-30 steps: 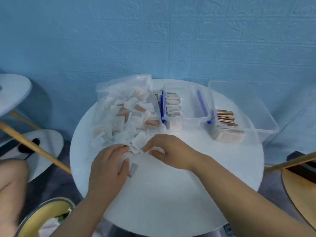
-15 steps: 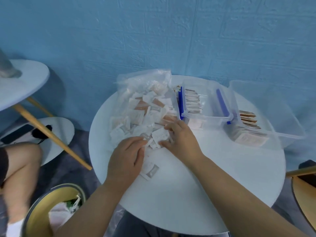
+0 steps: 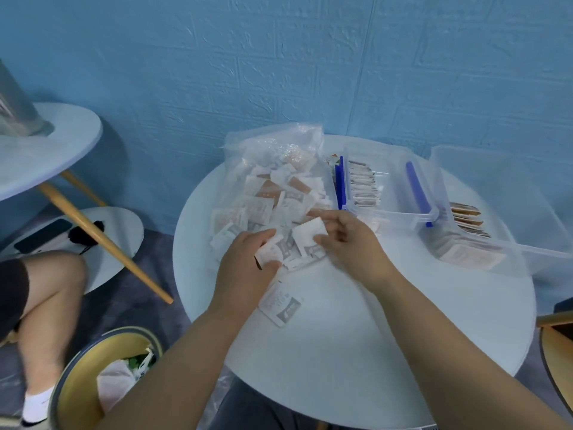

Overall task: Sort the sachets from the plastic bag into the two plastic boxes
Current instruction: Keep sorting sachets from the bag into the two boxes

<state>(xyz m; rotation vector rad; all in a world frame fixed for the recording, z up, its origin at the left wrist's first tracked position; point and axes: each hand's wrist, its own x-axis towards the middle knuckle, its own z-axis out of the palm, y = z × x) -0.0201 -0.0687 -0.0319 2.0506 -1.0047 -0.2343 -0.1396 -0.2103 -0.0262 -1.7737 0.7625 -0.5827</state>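
**Two Pinches Over a Loose Heap**

The fingers (image 3: 336, 224) and thumb of the right hand (image 3: 353, 246) were closed on the edge of a white square sachet (image 3: 309, 233), held just over the heap; the fingers (image 3: 258, 240) of the left hand (image 3: 245, 271) were curled round a pale printed sachet (image 3: 269, 253), though whether one packet or several sat in that grip I could not tell. Beneath both hands a mixed heap of white and orange-brown sachets (image 3: 266, 200) spilled from the crumpled clear plastic bag (image 3: 279, 144) onto the round white table (image 3: 356, 352); one grey-cornered loose sachet (image 3: 281, 305) lay apart, just beside the left wrist.

The likeliest slip, I judged, was a thin packet sliding from so shallow a pinch, or a neighbour clinging to it and landing in the wrong box; the two kinds lay well mixed, so a hasty glance could missort them; the left forearm could sweep the loose sachet off the near edge. The clear plastic box with blue clips (image 3: 400, 216) stood just beside the bag; the larger clear plastic box (image 3: 541, 251) stood to its right, so a reach for it might catch the first box's rim.

The table stood against a textured blue wall (image 3: 279, 57); to the left were a pale round side table (image 3: 40, 156) on wooden legs, a yellow-lined round bin (image 3: 79, 375) holding rubbish, and another person's bare leg (image 3: 52, 293).
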